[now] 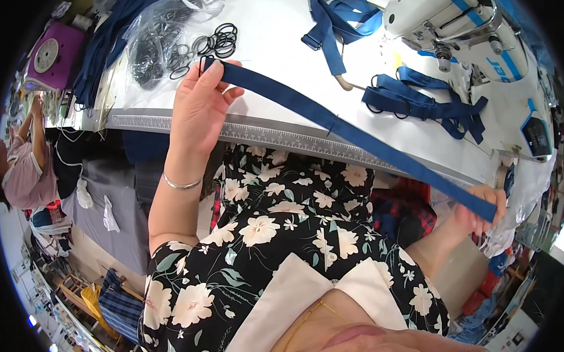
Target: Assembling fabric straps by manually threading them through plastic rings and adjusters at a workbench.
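A long navy blue fabric strap stretches slantwise between my two hands, over the table's front edge. My left hand pinches its far left end, where a black ring or buckle shows at the fingertips. At the lower right, my right hand closes round the other end, held off the table. Just beyond my left hand lie several loose black rings, beside a clear plastic bag of more rings.
A white sewing machine stands at the back right, with bundled navy straps before it and more straps to its left. A ruler strip runs along the table edge. A purple box sits far left; another person works there.
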{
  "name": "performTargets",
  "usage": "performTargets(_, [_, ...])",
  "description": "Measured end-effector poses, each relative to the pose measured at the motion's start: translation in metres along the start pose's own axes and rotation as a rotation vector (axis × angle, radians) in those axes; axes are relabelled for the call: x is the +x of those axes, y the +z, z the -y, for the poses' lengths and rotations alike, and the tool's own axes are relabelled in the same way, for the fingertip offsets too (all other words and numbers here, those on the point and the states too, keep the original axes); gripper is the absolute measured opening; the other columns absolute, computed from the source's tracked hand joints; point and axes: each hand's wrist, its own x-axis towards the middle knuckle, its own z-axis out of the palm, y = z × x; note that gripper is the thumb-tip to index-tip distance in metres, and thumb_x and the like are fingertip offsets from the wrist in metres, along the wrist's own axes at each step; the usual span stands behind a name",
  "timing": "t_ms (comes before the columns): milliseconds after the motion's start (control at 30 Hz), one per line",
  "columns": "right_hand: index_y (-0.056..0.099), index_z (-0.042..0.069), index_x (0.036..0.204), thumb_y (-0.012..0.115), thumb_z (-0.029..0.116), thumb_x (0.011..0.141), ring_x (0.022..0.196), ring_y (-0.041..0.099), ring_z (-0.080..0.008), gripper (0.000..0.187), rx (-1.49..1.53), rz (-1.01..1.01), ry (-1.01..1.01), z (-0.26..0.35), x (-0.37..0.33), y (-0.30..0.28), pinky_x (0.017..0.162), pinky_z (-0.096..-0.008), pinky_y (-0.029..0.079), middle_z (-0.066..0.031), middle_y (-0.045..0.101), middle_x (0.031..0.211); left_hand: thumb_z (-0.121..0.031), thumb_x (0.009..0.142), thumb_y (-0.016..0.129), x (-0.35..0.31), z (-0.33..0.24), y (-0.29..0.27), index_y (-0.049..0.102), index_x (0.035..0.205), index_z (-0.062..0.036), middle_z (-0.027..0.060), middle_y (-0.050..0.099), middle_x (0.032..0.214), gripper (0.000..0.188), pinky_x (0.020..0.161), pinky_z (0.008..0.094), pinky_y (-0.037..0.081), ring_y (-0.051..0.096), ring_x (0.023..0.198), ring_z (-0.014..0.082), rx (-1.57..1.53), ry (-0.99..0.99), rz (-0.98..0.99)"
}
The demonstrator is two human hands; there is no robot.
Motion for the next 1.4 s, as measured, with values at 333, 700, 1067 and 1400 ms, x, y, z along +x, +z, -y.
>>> performTargets(333, [0.054, -0.004, 0.077, 0.055, 0.013, 0.079, 0.059, 0.054, -0.0186, 0.018, -0.294, 0.579, 0.204, -0.074, 0.036, 0.005, 0.046, -0.0288, 0.042, -0.0123, 0.054, 0.076, -0.015, 0.095, 0.041, -0.03, 0.034, 0.067, 0.045, 0.12, 0.0035, 0.0149, 0.063, 0.091, 0.031, 0.072, 0.027, 0.051, 0.062, 0.079, 0.0181, 0.24, -0.093, 0.263])
performTargets(700, [0.063, 0.001, 0.086, 0.063, -0.005, 0.075, 0.08, 0.056, -0.0128, 0.012, -0.898, -0.258, 0.343, -0.156, 0.042, 0.041, 0.066, -0.023, 0.048, -0.0083, 0.056, 0.097, -0.004, 0.092, 0.043, -0.057, 0.067, 0.095, 0.046, 0.119, -0.0019, 0.0057, 0.06, 0.079, 0.027, 0.058, 0.0193, 0.044, 0.055, 0.065, 0.0071, 0.645, -0.02, 0.421])
performTargets(1067, [0.061, 0.002, 0.085, 0.065, 0.002, 0.079, 0.067, 0.052, -0.006, 0.008, -1.116, -0.262, 0.221, -0.159, 0.036, 0.031, 0.056, -0.0172, 0.04, -0.0028, 0.058, 0.081, -0.008, 0.086, 0.06, -0.048, 0.089, 0.089, 0.054, 0.08, 0.0012, 0.0012, 0.055, 0.077, 0.013, 0.057, 0.0169, 0.038, 0.048, 0.066, 0.0038, 0.378, 0.039, 0.271])
performTargets(1400, [0.054, 0.002, 0.078, 0.068, 0.007, 0.079, 0.062, 0.047, -0.0014, 0.015, -0.825, -0.565, 0.451, -0.159, 0.03, 0.037, 0.055, -0.0159, 0.039, 0.0018, 0.057, 0.071, 0.004, 0.077, 0.059, -0.051, 0.099, 0.085, 0.055, 0.081, 0.0016, 0.0072, 0.053, 0.077, 0.006, 0.056, 0.023, 0.039, 0.049, 0.064, 0.013, 0.664, 0.376, 0.286])
